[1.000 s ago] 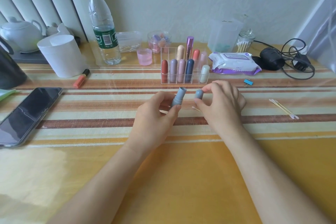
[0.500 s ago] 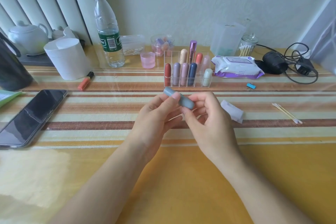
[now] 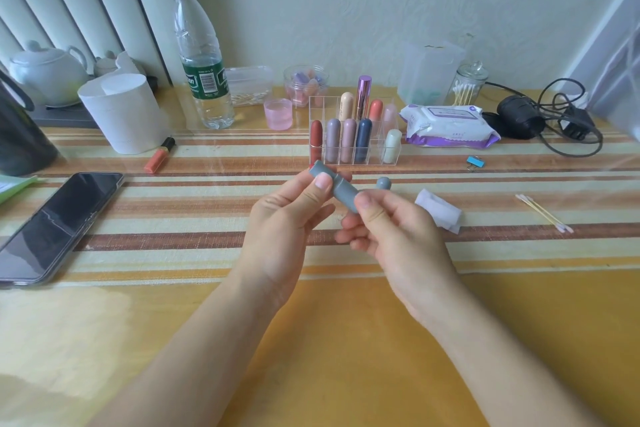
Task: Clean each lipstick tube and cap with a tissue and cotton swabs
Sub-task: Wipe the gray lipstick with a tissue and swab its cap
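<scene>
While its cap (image 3: 383,183) sits apart, left hand (image 3: 280,218) and right hand (image 3: 394,232) pinch tube (image 3: 337,189).

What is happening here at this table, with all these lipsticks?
A person holds a grey-blue lipstick tube between both hands: the left hand pinches its upper end, the right hand its lower end. Its grey cap is off and stands on the table behind the right hand. A folded tissue and cotton swabs lie untouched to the right. Other lipsticks stand in a clear organizer.
</scene>
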